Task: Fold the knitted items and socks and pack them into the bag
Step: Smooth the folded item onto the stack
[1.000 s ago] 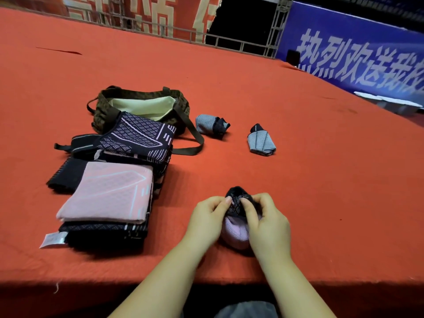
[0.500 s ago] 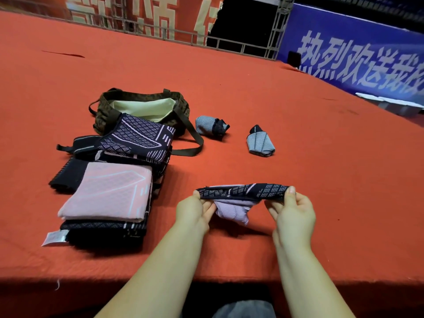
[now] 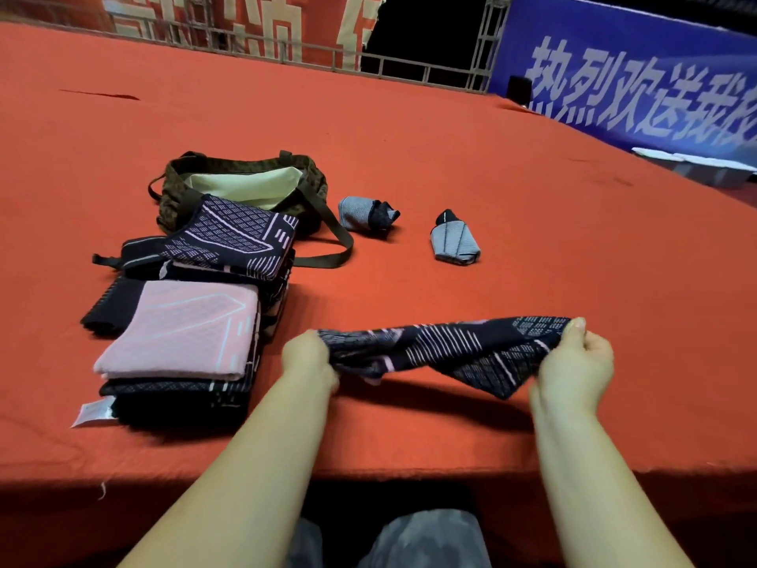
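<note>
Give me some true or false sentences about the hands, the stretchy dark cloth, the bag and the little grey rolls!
1. Both hands, left hand and right hand, hold the dark patterned knitted cloth. True.
2. The olive-brown fabric bag is zipped closed. False: it lies open, pale lining showing.
3. Two rolled grey socks lie right of the bag. True.
4. The pink folded knit is inside the bag. False: it tops a stack in front of the bag.

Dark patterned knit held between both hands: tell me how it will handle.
Likely floppy: the dark patterned knit sags between the left hand and right hand. Probably light, since fingertip pinches hold it. Unlikely to slip.
</note>
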Demonstrator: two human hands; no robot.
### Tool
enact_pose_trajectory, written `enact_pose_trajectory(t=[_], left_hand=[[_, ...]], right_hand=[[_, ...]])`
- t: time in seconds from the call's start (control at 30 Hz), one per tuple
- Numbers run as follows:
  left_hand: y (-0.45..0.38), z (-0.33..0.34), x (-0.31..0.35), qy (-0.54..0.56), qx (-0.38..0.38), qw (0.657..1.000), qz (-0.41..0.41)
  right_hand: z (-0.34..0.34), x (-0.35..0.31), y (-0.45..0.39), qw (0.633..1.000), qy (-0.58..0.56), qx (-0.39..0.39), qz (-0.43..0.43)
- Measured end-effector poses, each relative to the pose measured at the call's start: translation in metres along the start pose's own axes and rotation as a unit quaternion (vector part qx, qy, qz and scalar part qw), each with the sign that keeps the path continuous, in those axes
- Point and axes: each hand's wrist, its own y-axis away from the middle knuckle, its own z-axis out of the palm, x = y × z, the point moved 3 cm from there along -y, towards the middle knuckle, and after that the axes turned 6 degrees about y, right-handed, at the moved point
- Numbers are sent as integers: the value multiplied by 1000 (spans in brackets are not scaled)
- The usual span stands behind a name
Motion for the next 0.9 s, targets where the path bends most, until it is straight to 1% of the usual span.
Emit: enact_pose_trajectory(t=[0.03,0.1,0.13,0.2,0.27,0.3,0.33,0.37,0.4,0.43,0.47,0.53,0.6,0.67,0.73,0.77,0.8,0.83,0.87,0.9], left_hand=[[-1,3,-2,-26,-12,999,31],[9,3,-1,-85,-11,991,102],[12,2,1,-126,-13,982,143],[13,0,9,-172,-36,958,228],[11,-3,14,-187,-121,935,276],[13,-4,14,-183,-181,923,285],[16,-5,14,-180,-236,911,286],[14,-6,12,-183,-269,903,282],[12,-10,11,-201,-281,900,267],[9,-16,10,-232,-271,902,245],[7,-23,9,-275,-244,903,225],[6,-36,6,-369,-189,890,189],[8,-40,8,-474,-130,853,177],[8,-39,13,-554,-83,810,171],[7,-35,18,-607,-74,771,176],[6,-33,19,-628,-81,753,180],[8,-32,18,-644,-96,738,178],[9,-31,17,-649,-115,731,177],[11,-30,15,-635,-140,738,180],[13,-29,14,-598,-173,759,189]], right_hand=[[3,4,-2,1000,-25,7,0],[8,8,0,999,-37,-9,-1],[9,7,0,1000,-19,-22,-10],[8,5,0,997,19,-50,-58],[2,5,0,993,37,-66,-89],[2,6,-1,992,40,-80,-94],[2,7,0,990,33,-98,-92],[3,11,0,990,25,-118,-79],[3,17,0,988,22,-142,-61],[4,25,0,985,33,-164,-43],[3,32,1,980,56,-188,-24],[-2,45,7,963,137,-232,7],[-7,51,14,939,234,-254,8],[-9,50,16,908,319,-272,0],[-8,45,15,873,389,-294,-6],[-7,45,14,861,405,-308,-6],[-5,47,13,854,405,-326,-2],[-3,49,15,853,387,-349,5],[-1,51,16,861,349,-371,13],[1,51,18,876,296,-381,13]])
